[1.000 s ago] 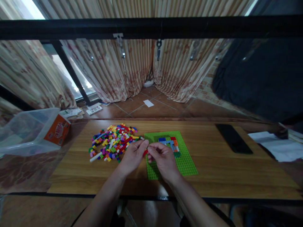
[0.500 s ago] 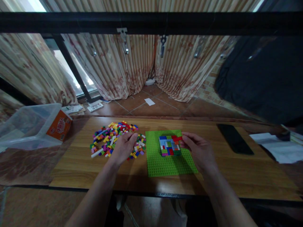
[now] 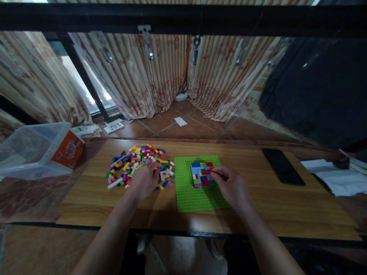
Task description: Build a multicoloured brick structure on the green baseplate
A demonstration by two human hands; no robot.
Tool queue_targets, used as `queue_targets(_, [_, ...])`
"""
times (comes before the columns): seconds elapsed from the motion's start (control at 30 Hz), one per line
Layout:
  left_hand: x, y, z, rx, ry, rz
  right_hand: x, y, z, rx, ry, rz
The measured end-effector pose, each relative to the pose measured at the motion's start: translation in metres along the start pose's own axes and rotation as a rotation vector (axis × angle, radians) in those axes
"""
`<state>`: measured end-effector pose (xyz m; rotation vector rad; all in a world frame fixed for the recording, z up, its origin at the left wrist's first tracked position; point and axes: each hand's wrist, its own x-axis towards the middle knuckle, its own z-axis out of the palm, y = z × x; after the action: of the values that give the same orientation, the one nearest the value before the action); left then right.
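A square structure of multicoloured toy bricks [image 3: 197,176] stands on a green studded baseplate [image 3: 189,200]. Over its right side my right hand [image 3: 231,185] pinches a red brick [image 3: 205,172] between thumb and fingers; whether the brick touches the structure, I cannot tell. To the left, a loose heap of small bricks [image 3: 129,166] in many colours is spread on the wooden table. My left hand [image 3: 145,179] is at the right part of this heap, fingers curled down among the bricks. The hand itself hides whatever its fingertips have between them.
A black phone-like slab [image 3: 282,166] lies on the table [image 3: 301,214] at the right, with white papers [image 3: 327,175] beyond it. Left of the table stands a clear plastic bin [image 3: 31,152] with an orange label. Curtains [image 3: 160,76] hang behind a dark horizontal bar [image 3: 172,19].
My right hand has carried the red brick leftward, from the structure's upper right edge to over its middle right. My left hand has shifted slightly left and its fingers have dipped into the heap.
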<state>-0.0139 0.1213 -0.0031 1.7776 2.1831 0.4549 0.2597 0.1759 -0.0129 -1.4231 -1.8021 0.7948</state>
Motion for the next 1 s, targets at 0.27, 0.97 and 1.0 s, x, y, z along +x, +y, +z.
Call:
queue_targets(0.27, [-0.003, -0.004, 0.000, 0.153, 0.063, -0.039, -0.008, -0.002, 0.001, -0.225, -0.042, -0.082])
queue_targets(0.97, [-0.018, 0.050, 0.032, -0.333, -0.001, 0.306, -0.013, -0.006, 0.017, -0.310, -0.073, -0.188])
queue_targets(1.0, [-0.020, 0.057, 0.035, -0.360, -0.038, 0.313, -0.012, -0.006, 0.015, -0.277, -0.085, -0.184])
